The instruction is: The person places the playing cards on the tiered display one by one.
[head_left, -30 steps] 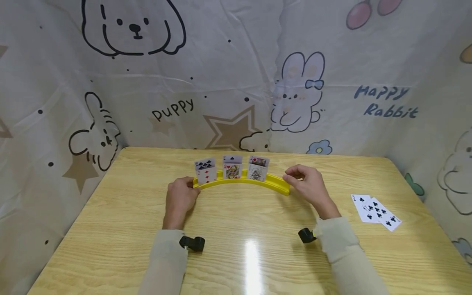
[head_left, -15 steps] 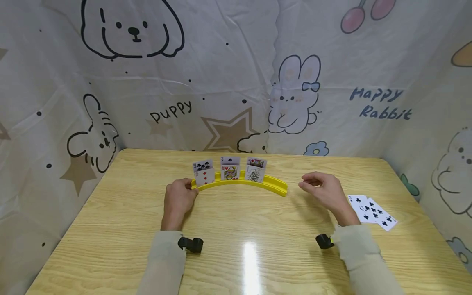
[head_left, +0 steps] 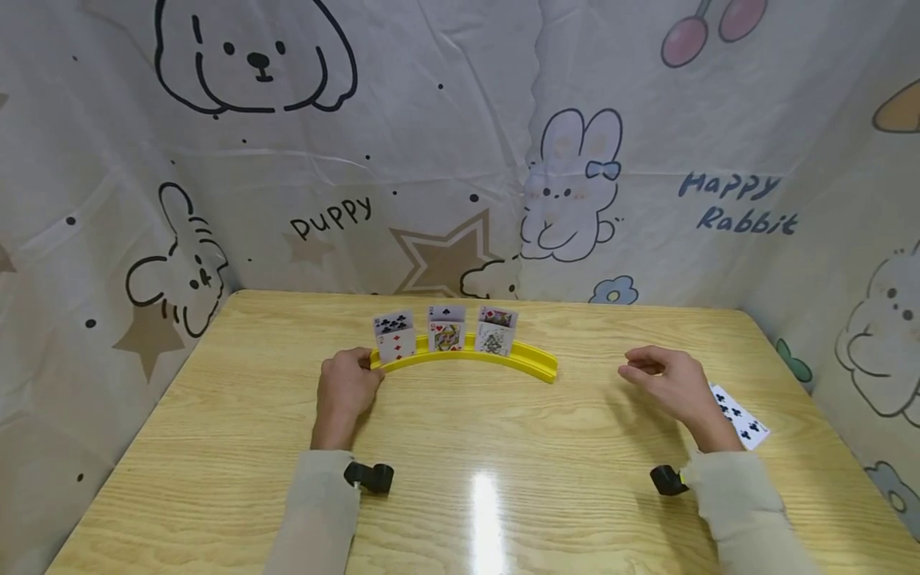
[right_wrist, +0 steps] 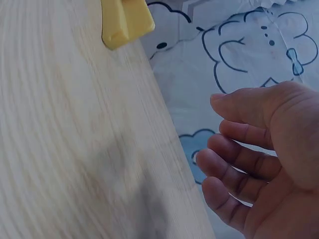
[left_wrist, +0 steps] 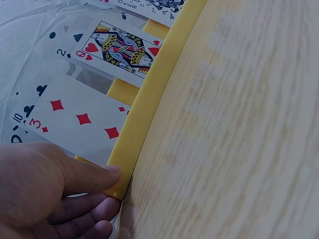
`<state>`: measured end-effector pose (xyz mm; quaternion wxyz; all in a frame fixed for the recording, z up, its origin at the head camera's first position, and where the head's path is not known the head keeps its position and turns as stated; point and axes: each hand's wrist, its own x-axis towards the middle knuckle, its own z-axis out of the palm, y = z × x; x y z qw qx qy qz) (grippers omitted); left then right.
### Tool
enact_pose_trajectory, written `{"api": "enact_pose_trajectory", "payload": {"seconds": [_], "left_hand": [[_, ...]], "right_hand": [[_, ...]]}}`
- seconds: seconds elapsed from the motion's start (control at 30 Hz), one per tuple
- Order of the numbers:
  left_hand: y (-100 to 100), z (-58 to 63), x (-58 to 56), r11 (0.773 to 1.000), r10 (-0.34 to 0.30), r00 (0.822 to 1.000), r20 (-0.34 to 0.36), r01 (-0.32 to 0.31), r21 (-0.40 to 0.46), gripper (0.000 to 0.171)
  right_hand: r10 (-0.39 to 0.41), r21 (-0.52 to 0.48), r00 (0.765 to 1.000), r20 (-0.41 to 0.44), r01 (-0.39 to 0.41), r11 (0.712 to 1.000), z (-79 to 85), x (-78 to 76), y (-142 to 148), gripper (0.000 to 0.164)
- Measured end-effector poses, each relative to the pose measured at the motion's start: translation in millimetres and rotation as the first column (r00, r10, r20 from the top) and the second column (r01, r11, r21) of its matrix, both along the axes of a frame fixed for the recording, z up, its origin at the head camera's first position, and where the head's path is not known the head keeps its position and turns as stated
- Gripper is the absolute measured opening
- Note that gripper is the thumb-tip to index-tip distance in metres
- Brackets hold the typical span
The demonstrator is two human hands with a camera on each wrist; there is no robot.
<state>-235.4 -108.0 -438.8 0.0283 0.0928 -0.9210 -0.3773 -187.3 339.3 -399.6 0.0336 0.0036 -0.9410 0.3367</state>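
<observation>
A curved yellow card holder [head_left: 535, 362] stands on the table, with playing cards upright in three pairs. Its left end is pinched by my left hand [head_left: 348, 391], the thumb [left_wrist: 99, 177] lying on the front face in the left wrist view. In front stand the three of diamonds [left_wrist: 82, 118], the queen of hearts [left_wrist: 119, 49] and a joker [head_left: 494, 339]. Behind them show the ten of clubs, the two of spades and a red diamond face card. My right hand [head_left: 672, 387] hovers off the holder's right end, fingers loosely bent, holding nothing.
A clubs card [head_left: 751, 431] lies at the right, partly covered by my right hand and wrist; a second card there is hidden. The wooden table [head_left: 503, 447] meets a patterned cloth backdrop [head_left: 431, 160] at its far edge.
My right hand has moved away from the holder's right end, rightward towards the loose cards, and now covers part of them. My left hand stays on the holder's left end.
</observation>
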Motion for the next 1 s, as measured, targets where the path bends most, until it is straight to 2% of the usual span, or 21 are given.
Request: {"api": "enact_pose_trajectory", "payload": {"seconds": [0.17, 0.43, 1.0], "left_hand": [[-0.4, -0.3, -0.6, 1.000, 0.002, 1.000, -0.001, -0.002, 0.005, 0.039], [0.1, -1.2, -1.6, 1.000, 0.010, 1.000, 0.010, -0.010, 0.004, 0.040], [-0.6, -0.2, -0.3, 1.000, 0.004, 1.000, 0.006, -0.004, -0.004, 0.041]], "right_hand": [[0.000, 0.037, 1.000, 0.011, -0.001, 0.999, 0.5, 2.7, 16.9, 0.040], [-0.029, 0.063, 0.997, 0.073, 0.025, 0.998, -0.5, 7.6, 36.4, 0.048], [-0.028, 0.118, 0.986, 0.166, 0.008, 0.993, -5.1, 15.0, 72.4, 0.055]]}}
